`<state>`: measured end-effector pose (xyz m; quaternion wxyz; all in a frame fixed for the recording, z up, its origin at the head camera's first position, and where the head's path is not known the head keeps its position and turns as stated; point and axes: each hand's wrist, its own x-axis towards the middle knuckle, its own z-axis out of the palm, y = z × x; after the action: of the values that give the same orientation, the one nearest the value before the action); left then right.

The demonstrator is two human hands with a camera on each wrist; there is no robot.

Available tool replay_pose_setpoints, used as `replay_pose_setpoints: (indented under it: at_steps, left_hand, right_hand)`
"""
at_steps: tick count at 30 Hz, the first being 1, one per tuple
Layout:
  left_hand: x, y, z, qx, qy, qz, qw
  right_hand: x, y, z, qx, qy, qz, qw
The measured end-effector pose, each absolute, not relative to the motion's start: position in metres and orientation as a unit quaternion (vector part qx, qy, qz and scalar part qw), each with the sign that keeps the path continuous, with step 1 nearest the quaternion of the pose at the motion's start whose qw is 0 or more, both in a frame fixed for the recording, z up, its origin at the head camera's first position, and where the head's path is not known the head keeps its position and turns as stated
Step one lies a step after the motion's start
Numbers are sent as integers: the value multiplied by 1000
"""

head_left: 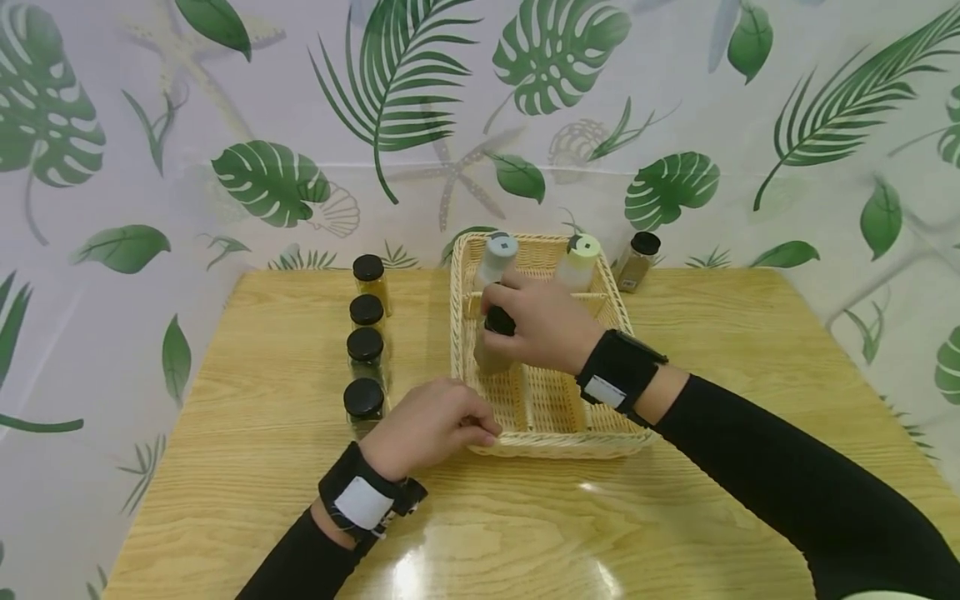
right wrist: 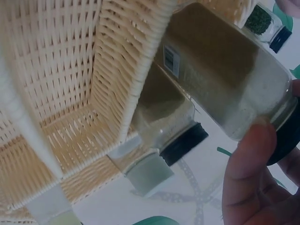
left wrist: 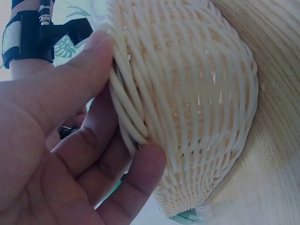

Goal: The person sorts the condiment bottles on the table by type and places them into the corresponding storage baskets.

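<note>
- Jar point(right wrist: 225, 70) with brownish powder: held in the right hand point(head_left: 540, 321) at the left front compartment point(head_left: 504, 404) of the basket point(head_left: 562, 446); we see thumb and fingers closed round it at its black cap point(right wrist: 288, 136).
- Left hand point(head_left: 431, 425): pinches the basket's rim point(left wrist: 127, 101) at the near left, no jar in it.
- Risk, in our judgement: the held jar bumps the second jar point(right wrist: 164, 112) just beside it, as room looks tight; that one could tip.
- Risk: grip is high, so a loose or slick cap could let the body twist or drop.
- Risk: base could catch on the woven divider point(right wrist: 145, 70) and settle tilted; we can't tell whether it meets the basket floor.
- Risk: a tug from the left hand could slide the basket along the counter point(head_left: 735, 375).
- Views: right wrist gives us the powder, the label point(right wrist: 171, 61) and the second jar; in the head view the right hand covers that area.
- Left wrist shows thumb and fingers on opposite sides of the rim; head mostly shows that hand's back.
- Only head gives us the full row of four jars point(head_left: 364, 398) left of the basket.
</note>
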<state>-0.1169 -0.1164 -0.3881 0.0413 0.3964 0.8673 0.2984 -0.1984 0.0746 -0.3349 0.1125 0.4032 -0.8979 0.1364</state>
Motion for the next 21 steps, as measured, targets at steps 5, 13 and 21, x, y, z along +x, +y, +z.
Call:
replay_pose_setpoints:
  at_steps: [5, 13, 21]
  left_hand:
    - [-118, -115, -388, 396, 868, 296, 44]
    - [-118, -115, -387, 398, 867, 296, 46]
    - [-118, -116, -390, 393, 868, 298, 52]
  right_hand:
    - [-197, 72, -343, 401, -900, 138, 100]
    - [-200, 74, -348, 393, -904, 145, 85]
    - [-202, 75, -352, 385, -912, 123, 66]
